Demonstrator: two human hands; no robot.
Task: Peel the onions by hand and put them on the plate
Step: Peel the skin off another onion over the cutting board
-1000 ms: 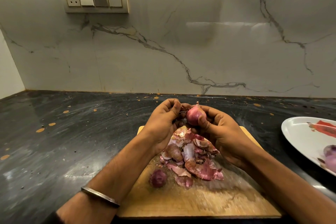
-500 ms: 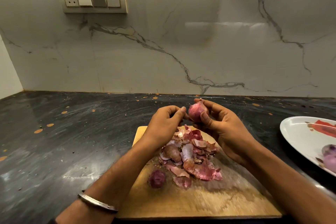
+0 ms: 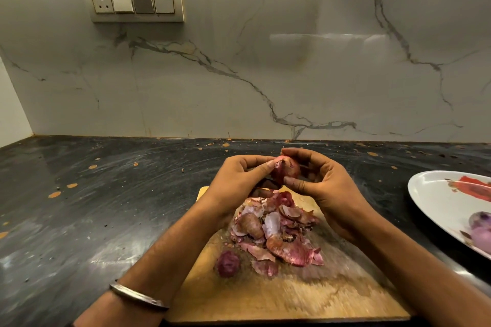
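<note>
Now, with the right hand (image 3: 328,188) curled round the onion (image 3: 285,168) above the board (image 3: 292,297) and the left hand (image 3: 239,180) pinching its loose skin, best peel downward in strips, dropping them below the grip, before reaching right to the plate (image 3: 435,194).

A cutting board (image 3: 279,297) lies on the countertop (image 3: 106,207), near its front edge. On the board's middle sits a heap of onion skins (image 3: 276,231), with one small onion (image 3: 227,263) just left of the heap's near side. Above the board's far end, the left hand (image 3: 239,180) and right hand (image 3: 324,183) hold an onion (image 3: 287,168) between them. A plate (image 3: 435,194) rests on the counter well right of the board; in it lie what seem to be peeled onions (image 3: 482,229). A switch panel (image 3: 136,2) is mounted on the wall behind, upper left.
</note>
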